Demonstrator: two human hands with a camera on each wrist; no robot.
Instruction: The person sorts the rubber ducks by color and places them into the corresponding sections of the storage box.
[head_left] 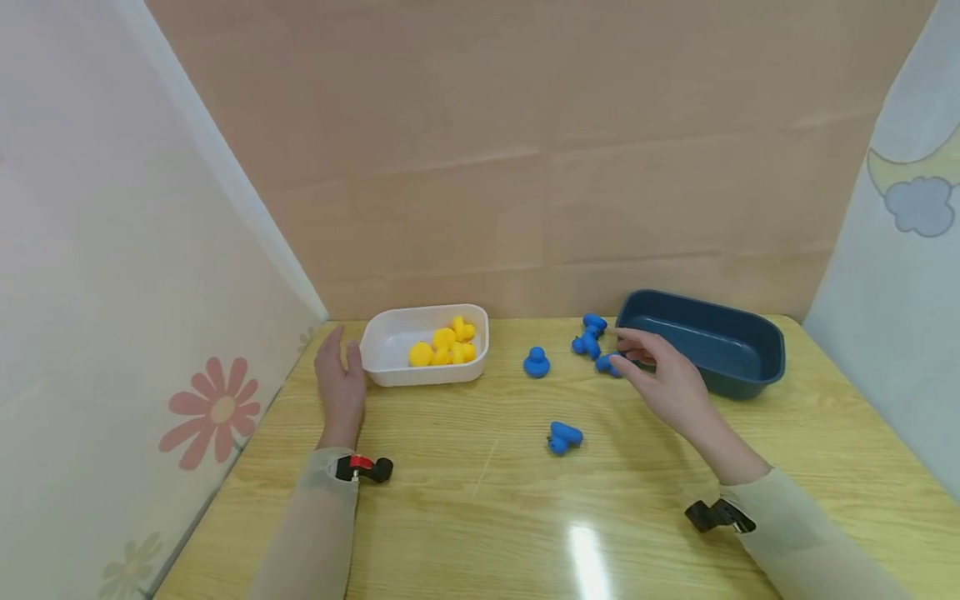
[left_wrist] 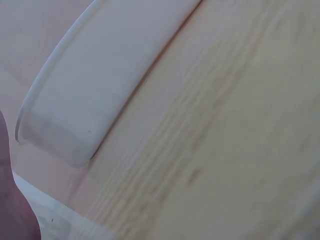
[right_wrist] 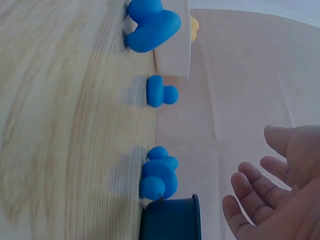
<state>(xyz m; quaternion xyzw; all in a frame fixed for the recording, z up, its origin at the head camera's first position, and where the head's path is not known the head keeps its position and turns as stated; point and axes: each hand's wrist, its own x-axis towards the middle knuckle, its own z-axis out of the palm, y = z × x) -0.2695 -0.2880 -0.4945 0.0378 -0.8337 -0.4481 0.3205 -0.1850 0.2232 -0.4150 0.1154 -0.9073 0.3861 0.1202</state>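
Note:
At the left end of a white plastic tub (head_left: 390, 379) stands my left hand (head_left: 342, 387). Its thumb is close to the tub's wall; whether they touch I cannot tell. Several yellow toy ducks (head_left: 444, 339) lie inside that tub. My right hand (head_left: 667, 383) hovers with loosely bent fingers and holds nothing, near a blue toy duck (head_left: 606, 364) that it partly covers in the head view. More blue ducks (head_left: 588, 343) cluster just behind. One upright blue duck (head_left: 536, 363) sits in the middle, and another blue duck (head_left: 563, 437) lies tipped nearer the front.
A dark blue tub (head_left: 738, 379) stands at the back right, behind the right hand; its visible inside holds nothing. The wooden table (head_left: 450, 517) meets a brown back sheet (head_left: 525, 167). Pale patterned sheets hang at both sides.

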